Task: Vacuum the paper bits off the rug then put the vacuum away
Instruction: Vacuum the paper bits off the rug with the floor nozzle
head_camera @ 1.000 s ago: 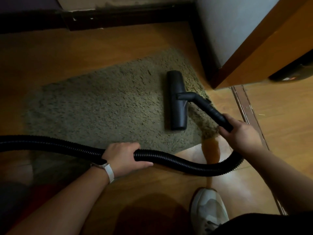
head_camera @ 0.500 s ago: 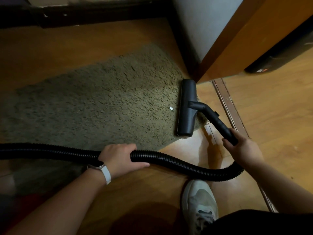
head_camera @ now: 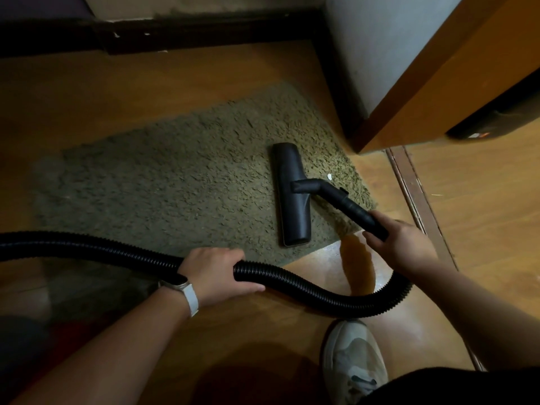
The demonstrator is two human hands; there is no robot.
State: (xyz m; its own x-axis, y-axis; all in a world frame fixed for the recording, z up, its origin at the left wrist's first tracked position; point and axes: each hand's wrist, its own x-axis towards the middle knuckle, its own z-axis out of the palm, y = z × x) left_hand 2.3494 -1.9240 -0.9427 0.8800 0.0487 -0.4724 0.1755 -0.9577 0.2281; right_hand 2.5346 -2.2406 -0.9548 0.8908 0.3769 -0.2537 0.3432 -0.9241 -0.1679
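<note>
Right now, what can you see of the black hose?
The hose is black, ribbed and bendy, plastic by the look. It comes in from the left, passes through the left hand, which grips it, sags over the wooden floor, then curls up to the right hand at the stiff tube.

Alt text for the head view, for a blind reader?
A person's right hand grips a vacuum wand, its black floor head lying on a shaggy rug; the left hand grips the hose. One white paper bit lies on the rug near the wand.
</note>
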